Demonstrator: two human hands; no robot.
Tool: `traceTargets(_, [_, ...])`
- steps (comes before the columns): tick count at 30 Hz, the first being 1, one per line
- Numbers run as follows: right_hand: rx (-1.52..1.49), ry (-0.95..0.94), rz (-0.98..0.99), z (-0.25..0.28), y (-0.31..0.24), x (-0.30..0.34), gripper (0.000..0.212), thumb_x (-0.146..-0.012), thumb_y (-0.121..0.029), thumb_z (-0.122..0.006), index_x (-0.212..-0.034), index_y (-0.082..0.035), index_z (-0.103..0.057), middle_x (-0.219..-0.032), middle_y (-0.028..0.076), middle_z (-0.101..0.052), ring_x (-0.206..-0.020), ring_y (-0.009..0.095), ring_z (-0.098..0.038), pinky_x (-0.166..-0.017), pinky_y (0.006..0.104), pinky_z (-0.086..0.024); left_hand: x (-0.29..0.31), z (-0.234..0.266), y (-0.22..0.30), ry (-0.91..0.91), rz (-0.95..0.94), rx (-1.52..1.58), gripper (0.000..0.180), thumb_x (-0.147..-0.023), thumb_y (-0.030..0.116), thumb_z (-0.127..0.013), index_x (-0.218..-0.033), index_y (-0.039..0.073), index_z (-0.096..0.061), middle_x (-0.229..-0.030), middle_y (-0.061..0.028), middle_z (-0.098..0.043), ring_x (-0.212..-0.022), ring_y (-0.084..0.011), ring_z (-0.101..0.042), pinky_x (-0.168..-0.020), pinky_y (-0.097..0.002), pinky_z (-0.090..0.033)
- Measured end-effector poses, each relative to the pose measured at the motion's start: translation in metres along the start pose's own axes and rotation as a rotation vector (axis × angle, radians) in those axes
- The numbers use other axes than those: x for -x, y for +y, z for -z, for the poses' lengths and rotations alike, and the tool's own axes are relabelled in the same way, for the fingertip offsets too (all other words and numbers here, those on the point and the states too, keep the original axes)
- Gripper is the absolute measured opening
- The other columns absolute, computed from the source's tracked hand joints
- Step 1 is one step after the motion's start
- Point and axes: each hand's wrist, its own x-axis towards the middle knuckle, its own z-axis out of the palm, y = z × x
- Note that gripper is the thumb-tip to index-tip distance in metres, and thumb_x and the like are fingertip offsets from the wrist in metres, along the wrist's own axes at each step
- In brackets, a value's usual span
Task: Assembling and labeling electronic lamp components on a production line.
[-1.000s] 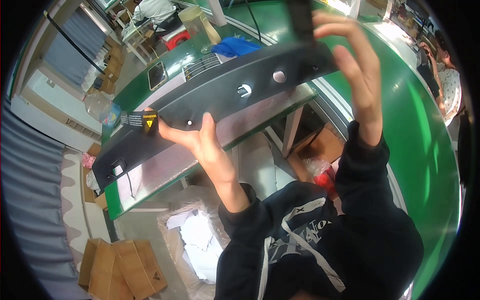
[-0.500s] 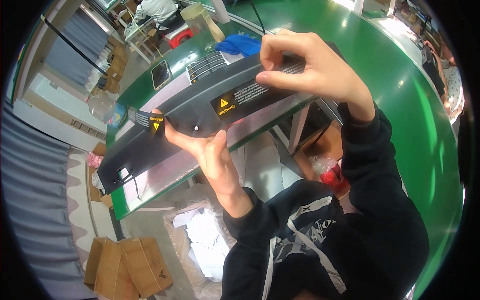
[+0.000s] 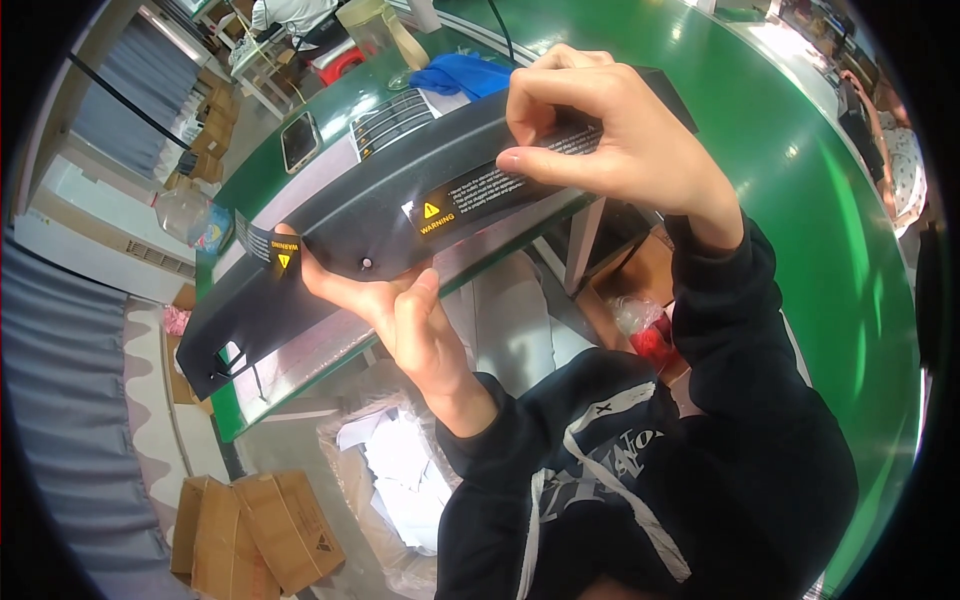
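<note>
A long black housing point(image 3: 345, 225) lies slanted across the table in front of me. My right hand point(image 3: 610, 130) is closed above its right part, thumb and curled fingers pinching at a black label point(image 3: 465, 200) with a yellow triangle; the exact grip is partly hidden. A small white spot shows at that label's left end. My left hand point(image 3: 410, 320) is at the housing's near side, index finger stretched out and thumb raised. On its index fingertip hangs a second black label point(image 3: 268, 245), curled at its free end. Its other fingers are mostly hidden.
Behind the housing lie a phone point(image 3: 300, 142), a sheet of black labels point(image 3: 393, 122) and a blue cloth point(image 3: 465, 76), near a clear jar point(image 3: 375, 35). A plastic bottle point(image 3: 195, 220) stands left. Below are a bin of white paper point(image 3: 405, 480) and cardboard boxes point(image 3: 260, 535).
The view has shifted, moving most things leftward. The label under my right hand sits slightly farther right on the housing, and the white spot has come into sight. My left hand keeps its pose.
</note>
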Motion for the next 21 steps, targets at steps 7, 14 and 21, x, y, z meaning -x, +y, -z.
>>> traceTargets(7, [-0.02,-0.042,-0.03,0.0013,-0.001,0.0017,0.021,-0.073,-0.016,-0.074,-0.077,-0.004,-0.057,-0.073,0.004,-0.053,-0.071,0.018,-0.051,-0.067,0.0289,-0.041,0.0013,0.0,0.0008,0.023,-0.077,-0.025,0.079,-0.078,0.004,-0.053,-0.144,0.015,-0.011,-0.136,-0.0149,-0.03,-0.112,-0.0296,-0.049,-0.086,-0.0455,-0.048])
traceTargets(14, [0.02,-0.015,0.004,-0.0016,-0.0002,-0.0002,0.025,-0.075,-0.023,-0.07,-0.072,-0.004,-0.054,-0.067,0.006,-0.058,-0.069,0.021,-0.057,-0.065,0.032,-0.045,0.0017,-0.0019,0.0018,0.048,-0.058,-0.095,0.076,-0.082,-0.003,-0.056,-0.143,0.014,-0.013,-0.135,-0.0146,-0.032,-0.11,-0.0239,-0.049,-0.089,-0.0399,-0.046])
traceTargets(21, [-0.11,0.031,-0.037,0.0057,-0.0012,0.0071,0.018,-0.075,-0.019,-0.071,-0.078,-0.005,-0.061,-0.069,0.005,-0.058,-0.07,0.019,-0.057,-0.065,0.0297,-0.045,0.002,-0.0026,-0.0012,0.083,-0.054,-0.074,0.076,-0.081,-0.005,-0.055,-0.143,0.013,-0.015,-0.132,-0.0151,-0.036,-0.108,-0.0221,-0.05,-0.092,-0.0354,-0.043])
